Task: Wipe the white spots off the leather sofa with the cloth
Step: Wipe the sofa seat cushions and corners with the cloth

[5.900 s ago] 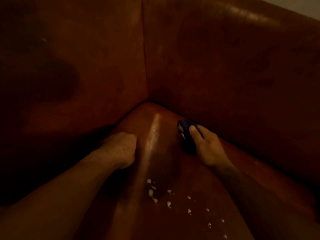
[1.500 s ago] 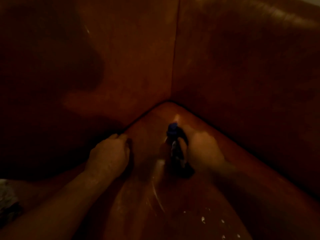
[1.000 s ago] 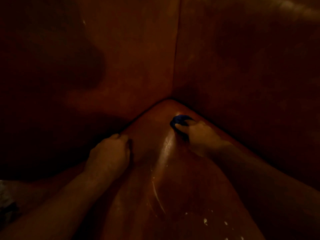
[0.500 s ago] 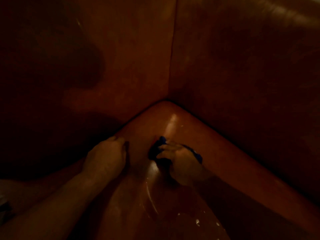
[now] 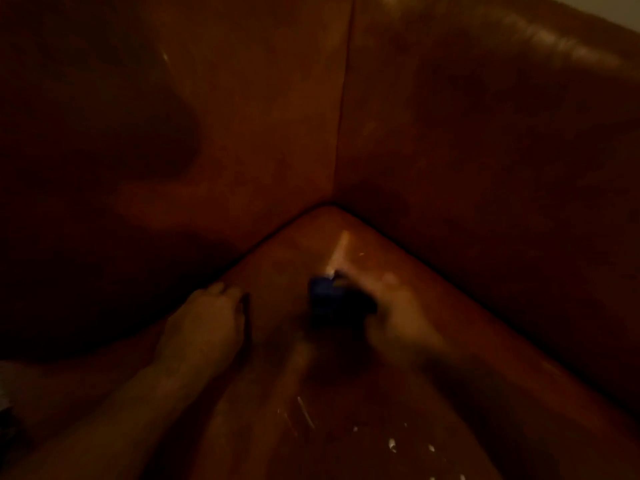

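Fingers of right hand (image 5: 398,317), blurred, gripped bunched blue cloth (image 5: 325,294) on sofa (image 5: 485,168) seat near corner; white spots (image 5: 392,445) lay apart, nearer camera. Left hand (image 5: 204,327) fingers curled, holding nothing.

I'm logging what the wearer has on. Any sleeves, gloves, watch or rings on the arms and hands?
The left hand and its forearm are bare: no glove, sleeve, watch or ring shows. The right hand looks ungloved, but it is motion-blurred and its forearm in shadow, so jewellery cannot be told.
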Tool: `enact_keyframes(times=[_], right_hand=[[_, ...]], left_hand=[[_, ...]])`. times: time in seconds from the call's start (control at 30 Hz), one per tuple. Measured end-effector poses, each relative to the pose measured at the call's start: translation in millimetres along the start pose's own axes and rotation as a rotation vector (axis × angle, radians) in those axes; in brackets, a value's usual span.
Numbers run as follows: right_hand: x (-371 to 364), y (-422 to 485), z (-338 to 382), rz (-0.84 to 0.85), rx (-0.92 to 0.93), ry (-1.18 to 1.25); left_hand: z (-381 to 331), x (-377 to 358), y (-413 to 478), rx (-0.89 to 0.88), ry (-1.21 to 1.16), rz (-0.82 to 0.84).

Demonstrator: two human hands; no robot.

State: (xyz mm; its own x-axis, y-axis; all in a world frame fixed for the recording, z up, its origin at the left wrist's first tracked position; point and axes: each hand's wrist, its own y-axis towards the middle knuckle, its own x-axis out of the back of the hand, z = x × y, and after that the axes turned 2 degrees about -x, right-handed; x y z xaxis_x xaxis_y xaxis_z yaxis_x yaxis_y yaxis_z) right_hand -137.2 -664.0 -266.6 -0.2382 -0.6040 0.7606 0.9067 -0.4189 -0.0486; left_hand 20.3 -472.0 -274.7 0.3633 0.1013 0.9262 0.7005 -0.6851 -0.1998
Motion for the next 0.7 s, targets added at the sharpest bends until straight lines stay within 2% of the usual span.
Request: enact_keyframes(times=[0.07, 0.1, 0.2, 0.4, 0.57, 0.6, 0.67, 0.7], right_hand=[[22, 31, -20, -0.085, -0.148, -0.173], [32, 44, -26, -0.132, -0.162, -0.203], [38, 76, -36, -0.139, -0.234, -0.210], [-2, 94, -36, -0.109, -0.389, -0.149], [-20, 63, -14, -0.028, -0.150, -0.146], [-26, 65, -8, 0.061, -0.148, -0.152], [-35, 74, 10, 0.475, -0.207, -0.297], [-39, 78, 17, 0.608, -0.226, -0.366]], left_hand=[[1, -1, 5, 0.003, -0.004, -0.012], [2, -1, 8, 0.003, -0.008, -0.017], [0, -3, 16, 0.009, -0.018, -0.023], [-1, -5, 20, 0.005, -0.027, -0.026], [1, -1, 14, 0.091, -0.003, -0.035], [2, 0, 11, 0.127, -0.003, -0.022], [2, 4, 2, 0.197, 0.008, 0.008], [3, 6, -2, 0.229, 0.015, 0.021]])
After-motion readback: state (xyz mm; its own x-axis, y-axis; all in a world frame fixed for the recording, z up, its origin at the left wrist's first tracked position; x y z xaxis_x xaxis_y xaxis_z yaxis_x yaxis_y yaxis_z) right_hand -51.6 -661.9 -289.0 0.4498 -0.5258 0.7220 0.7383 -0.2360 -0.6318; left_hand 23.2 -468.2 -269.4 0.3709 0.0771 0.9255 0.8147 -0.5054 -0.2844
